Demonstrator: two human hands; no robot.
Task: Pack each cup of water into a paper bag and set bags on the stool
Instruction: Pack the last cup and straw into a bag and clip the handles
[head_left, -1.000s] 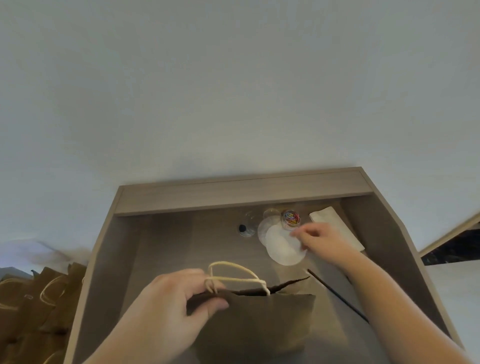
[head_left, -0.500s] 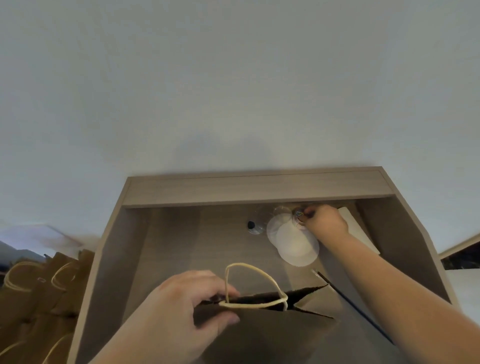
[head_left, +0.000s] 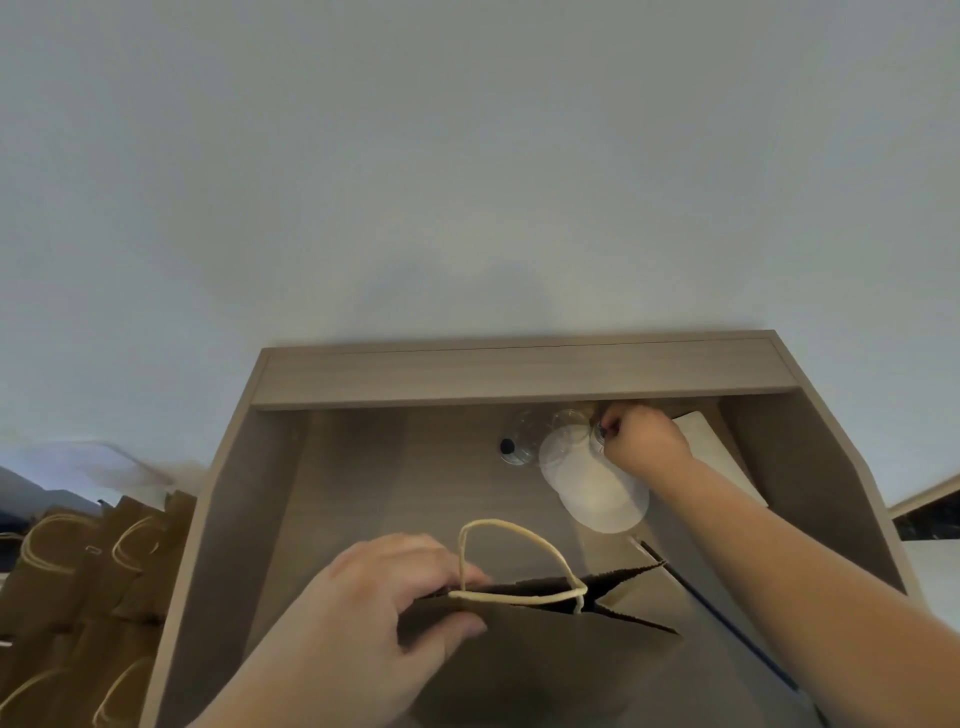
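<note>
A brown paper bag (head_left: 540, 660) with cream rope handles stands partly open at the front of the wooden desk (head_left: 415, 478). My left hand (head_left: 384, 608) grips the bag's near rim at its left side. My right hand (head_left: 641, 439) reaches to the back of the desk and its curled fingers close round a small clear container (head_left: 598, 430) with a coloured top, mostly hidden by the fingers. A clear plastic cup (head_left: 566, 423) and a white round lid stack (head_left: 597, 491) lie just left of that hand.
Another clear cup with a black cap (head_left: 511, 447) sits at the back. A white flat pad (head_left: 711, 447) lies to the right, a thin black rod (head_left: 722, 618) runs along the desk's right. Several brown paper bags (head_left: 88, 597) stand left of the desk. Side walls enclose the desk.
My right hand moved from the lid stack back to the small container and closed on it. The bag's mouth has opened wider under my left hand.
</note>
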